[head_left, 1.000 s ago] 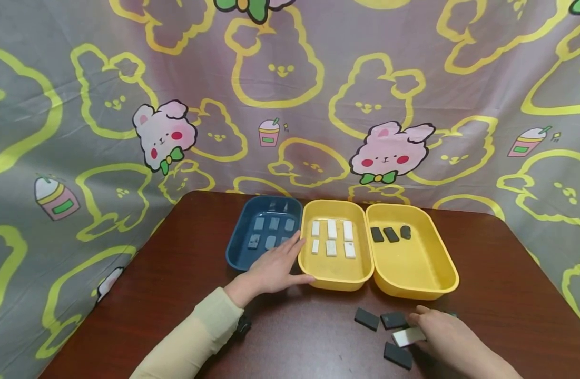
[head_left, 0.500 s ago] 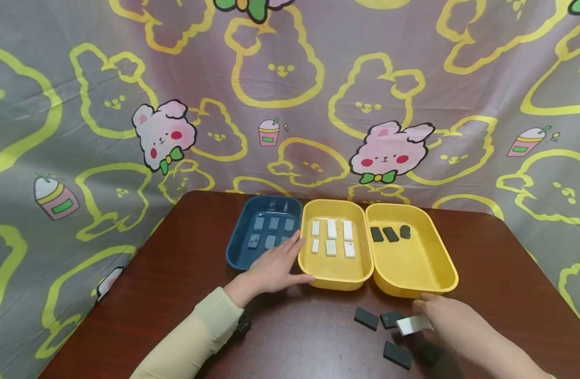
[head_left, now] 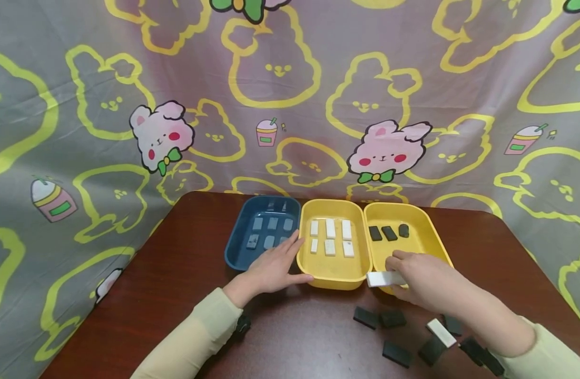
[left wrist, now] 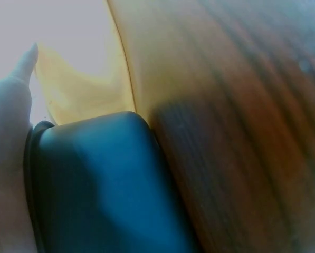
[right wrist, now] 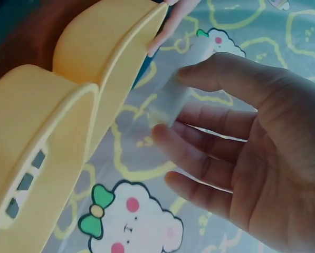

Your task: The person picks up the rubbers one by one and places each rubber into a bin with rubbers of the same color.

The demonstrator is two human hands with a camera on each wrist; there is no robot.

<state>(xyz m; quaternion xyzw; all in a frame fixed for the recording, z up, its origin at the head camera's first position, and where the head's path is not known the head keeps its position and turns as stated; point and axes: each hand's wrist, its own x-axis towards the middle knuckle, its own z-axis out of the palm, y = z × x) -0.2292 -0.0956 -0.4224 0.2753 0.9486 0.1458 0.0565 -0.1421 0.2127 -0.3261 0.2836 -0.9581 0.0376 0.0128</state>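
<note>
The left hand (head_left: 271,268), fingers spread, lies across the middle yellow tray's (head_left: 334,284) left side, seemingly steadying it. The right hand (head_left: 424,276) pinches a white block (head_left: 379,279) over the right yellow tray's (head_left: 424,239) front-left corner, perhaps leaving one end free for placing. Earlier, that block was nearer the desk's (head_left: 176,263) front edge; another white block (head_left: 441,333) now shows there.
</note>
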